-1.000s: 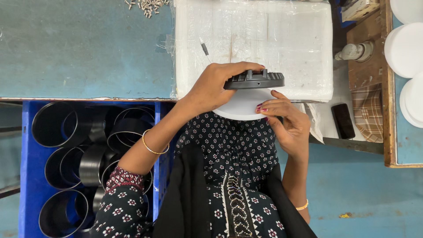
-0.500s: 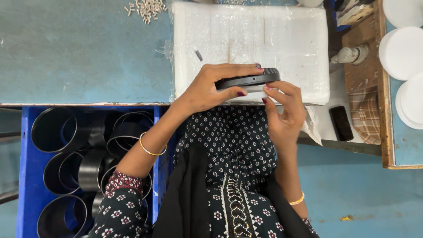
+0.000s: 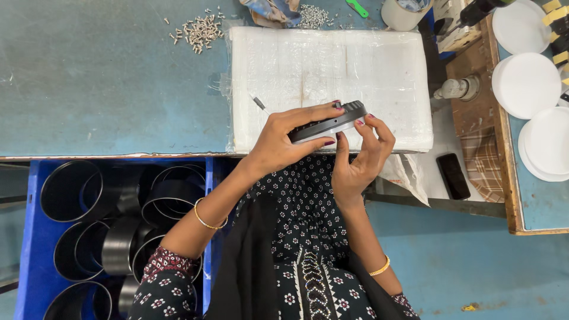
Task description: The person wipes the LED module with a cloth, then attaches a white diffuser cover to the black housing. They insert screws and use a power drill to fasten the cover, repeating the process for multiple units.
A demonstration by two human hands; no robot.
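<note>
My left hand (image 3: 284, 137) and my right hand (image 3: 357, 159) together hold a flat round black part with a ribbed edge (image 3: 329, 123), seen almost edge-on. Left fingers lie over its top and the thumb under it. Right fingertips pinch its right end. The part hovers over the near edge of a white plastic-wrapped foam block (image 3: 332, 71) on the blue-grey table (image 3: 106, 89). A small thin tool or screw (image 3: 257, 102) lies on the block just left of my left hand.
A blue crate (image 3: 32, 237) with several black metal rings (image 3: 169, 198) sits below the table at left. Loose screws (image 3: 198, 29) lie at the table's far edge. White round discs (image 3: 521, 83), a wooden-edged bench (image 3: 498, 142) and a black phone (image 3: 453, 175) are at right.
The black part has turned from tilted, showing its white underside, to nearly flat and edge-on. My right hand rose from beneath it to pinch its right end.
</note>
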